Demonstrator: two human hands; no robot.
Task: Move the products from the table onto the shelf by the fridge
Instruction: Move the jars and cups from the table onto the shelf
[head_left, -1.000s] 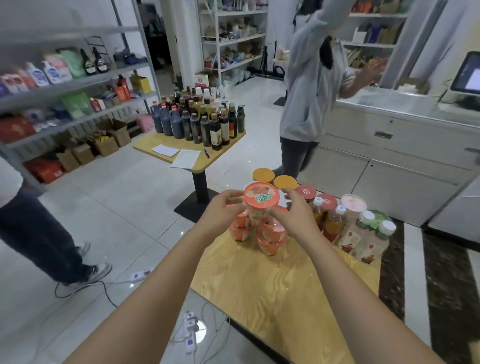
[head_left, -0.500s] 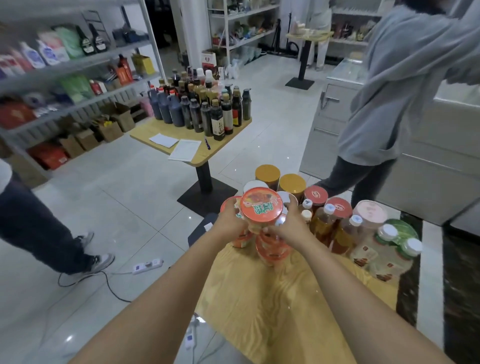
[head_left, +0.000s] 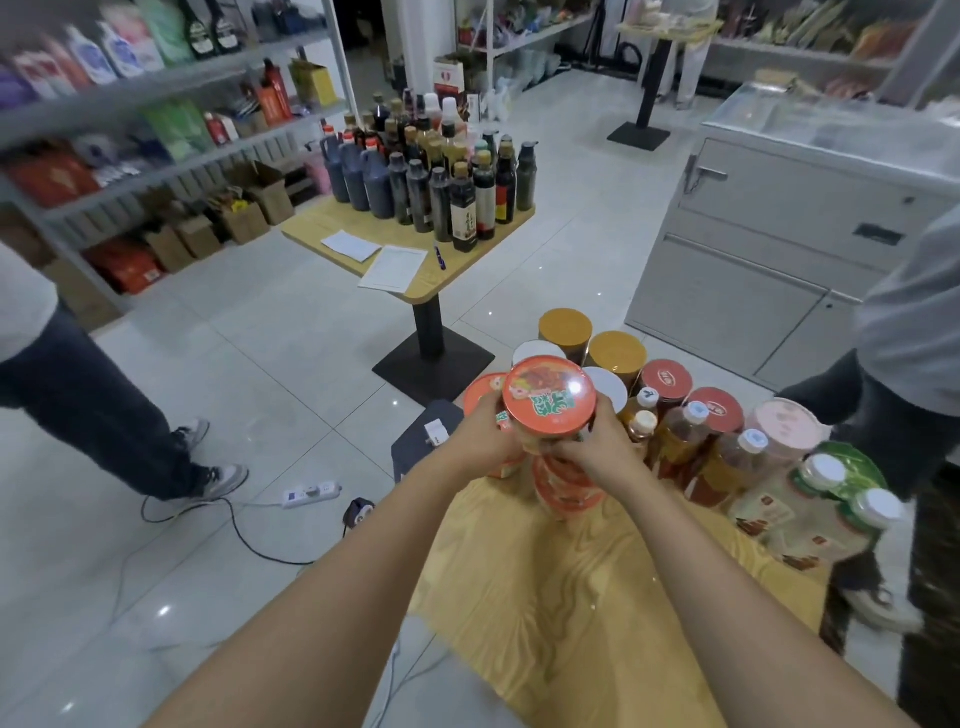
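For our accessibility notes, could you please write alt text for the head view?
The left hand and right hand grip an orange-lidded cup above other orange cups on a table crowded with tea bottles and lidded tubs. Beyond stands a second table of dark sauce bottles, with a person at left, another person at right.

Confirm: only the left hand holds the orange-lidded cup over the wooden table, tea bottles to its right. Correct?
Not only the left. The head view shows the left hand and the right hand both gripping the orange-lidded cup over the wooden table, tea bottles to its right.
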